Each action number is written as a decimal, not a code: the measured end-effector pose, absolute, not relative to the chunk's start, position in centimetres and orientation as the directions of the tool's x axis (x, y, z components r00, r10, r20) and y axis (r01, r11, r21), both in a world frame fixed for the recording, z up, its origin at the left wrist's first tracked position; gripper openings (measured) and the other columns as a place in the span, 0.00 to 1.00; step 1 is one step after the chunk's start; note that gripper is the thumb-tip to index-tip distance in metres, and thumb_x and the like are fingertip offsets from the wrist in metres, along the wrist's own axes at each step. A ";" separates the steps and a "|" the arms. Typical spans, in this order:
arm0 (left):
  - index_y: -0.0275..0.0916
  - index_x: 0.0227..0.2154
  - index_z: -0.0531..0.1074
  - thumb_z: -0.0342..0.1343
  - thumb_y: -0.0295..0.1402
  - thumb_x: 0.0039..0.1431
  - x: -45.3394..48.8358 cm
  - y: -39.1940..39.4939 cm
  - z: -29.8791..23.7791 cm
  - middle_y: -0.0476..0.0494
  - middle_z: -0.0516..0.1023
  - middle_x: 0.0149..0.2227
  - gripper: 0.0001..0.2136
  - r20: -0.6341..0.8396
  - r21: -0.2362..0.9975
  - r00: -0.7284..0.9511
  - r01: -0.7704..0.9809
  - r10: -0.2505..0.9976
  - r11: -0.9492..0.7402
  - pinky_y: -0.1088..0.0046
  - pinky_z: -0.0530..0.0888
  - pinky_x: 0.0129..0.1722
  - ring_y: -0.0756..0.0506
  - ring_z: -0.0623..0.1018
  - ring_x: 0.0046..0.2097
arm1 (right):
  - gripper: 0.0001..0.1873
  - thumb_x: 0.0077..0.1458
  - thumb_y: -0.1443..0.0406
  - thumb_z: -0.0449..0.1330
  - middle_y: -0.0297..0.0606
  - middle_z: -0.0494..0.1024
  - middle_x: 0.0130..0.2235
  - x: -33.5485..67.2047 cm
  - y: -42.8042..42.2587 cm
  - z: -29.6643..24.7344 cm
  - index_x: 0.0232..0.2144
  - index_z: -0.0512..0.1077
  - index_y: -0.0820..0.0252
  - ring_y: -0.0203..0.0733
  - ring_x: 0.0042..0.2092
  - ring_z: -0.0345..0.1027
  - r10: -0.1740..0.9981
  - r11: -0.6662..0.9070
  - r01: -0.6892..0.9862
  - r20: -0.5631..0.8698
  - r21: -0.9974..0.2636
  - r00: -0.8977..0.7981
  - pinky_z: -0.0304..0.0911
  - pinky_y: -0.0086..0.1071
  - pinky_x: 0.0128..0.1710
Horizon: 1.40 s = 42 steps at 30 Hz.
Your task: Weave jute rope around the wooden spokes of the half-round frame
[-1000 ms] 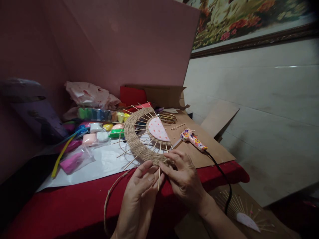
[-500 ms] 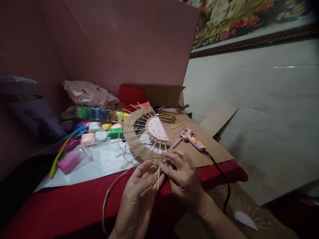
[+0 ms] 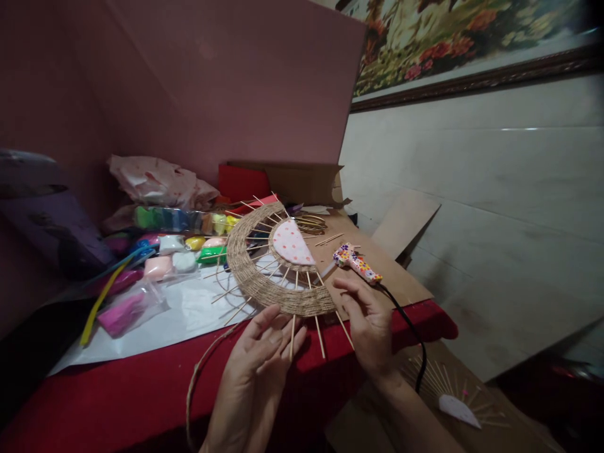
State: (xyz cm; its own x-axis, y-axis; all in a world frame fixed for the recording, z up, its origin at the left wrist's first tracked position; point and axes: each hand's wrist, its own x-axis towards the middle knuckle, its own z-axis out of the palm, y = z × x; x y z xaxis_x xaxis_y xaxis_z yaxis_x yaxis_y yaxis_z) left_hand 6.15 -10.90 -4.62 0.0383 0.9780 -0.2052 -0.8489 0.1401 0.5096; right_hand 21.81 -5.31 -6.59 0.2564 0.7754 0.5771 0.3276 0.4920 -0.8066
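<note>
A half-round woven twine fan (image 3: 252,277) with thin wooden sticks radiating through it is tilted up over the table edge. Its centre is a half-circle of white cloth (image 3: 291,243) with orange-pink dots. My left hand (image 3: 259,352) holds its lower edge, thumb in front and fingers underneath, around one projecting stick (image 3: 293,336). A loose twine tail (image 3: 201,365) hangs from the fan to the left of this hand. My right hand (image 3: 368,321) is off the weave, beside the right-end stick (image 3: 344,328), its fingers slightly bent and apart with nothing in them.
A flower-patterned glue gun (image 3: 357,263) with a black cord (image 3: 408,314) lies on cardboard (image 3: 401,286) at right. Bagged coloured clay (image 3: 160,267) covers the left side. Below right is another stick fan (image 3: 457,410). A pink board (image 3: 236,88) stands behind.
My right hand has let go of the fan's lower right edge and moved right, uncovering the weave's end and more sticks. My left hand stays at the lower edge. The view has shifted slightly.
</note>
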 end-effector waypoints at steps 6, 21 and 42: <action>0.32 0.37 0.70 0.55 0.21 0.46 5.7 -11.0 -4.0 0.34 0.76 0.39 0.13 -0.242 0.503 0.022 -0.852 0.970 0.145 0.55 0.66 0.53 0.37 0.73 0.48 | 0.15 0.56 0.58 0.50 0.41 0.75 0.36 21.7 -4.8 -6.6 0.39 0.70 0.61 0.41 0.36 0.69 0.897 0.347 0.143 0.372 -0.927 0.240 0.65 0.34 0.36; 0.32 0.40 0.70 0.63 0.22 0.41 3.8 -11.7 -4.3 0.32 0.75 0.43 0.19 -0.283 0.731 -0.113 -0.668 0.953 0.138 0.65 0.71 0.49 0.39 0.74 0.48 | 0.17 0.53 0.57 0.56 0.35 0.74 0.25 21.6 -4.8 -6.2 0.42 0.65 0.62 0.37 0.28 0.68 0.966 0.256 -0.005 0.256 -0.967 -0.036 0.65 0.32 0.31; 0.40 0.23 0.71 0.49 0.26 0.54 4.3 -9.4 -2.7 0.45 0.71 0.24 0.08 0.547 0.446 0.289 0.694 0.786 -0.565 0.68 0.61 0.31 0.44 0.65 0.31 | 0.15 0.55 0.58 0.54 0.37 0.76 0.26 21.4 -5.2 -6.1 0.40 0.67 0.63 0.37 0.28 0.70 0.953 0.302 0.121 0.296 -0.946 -0.062 0.66 0.30 0.30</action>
State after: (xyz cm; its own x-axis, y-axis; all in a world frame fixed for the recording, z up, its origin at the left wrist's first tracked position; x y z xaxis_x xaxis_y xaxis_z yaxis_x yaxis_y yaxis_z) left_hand 4.30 -9.39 -2.74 0.2886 0.7860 0.5468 0.6938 -0.5652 0.4463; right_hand 21.37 -5.20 -6.11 -0.0617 0.9532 0.2960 0.1213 0.3016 -0.9457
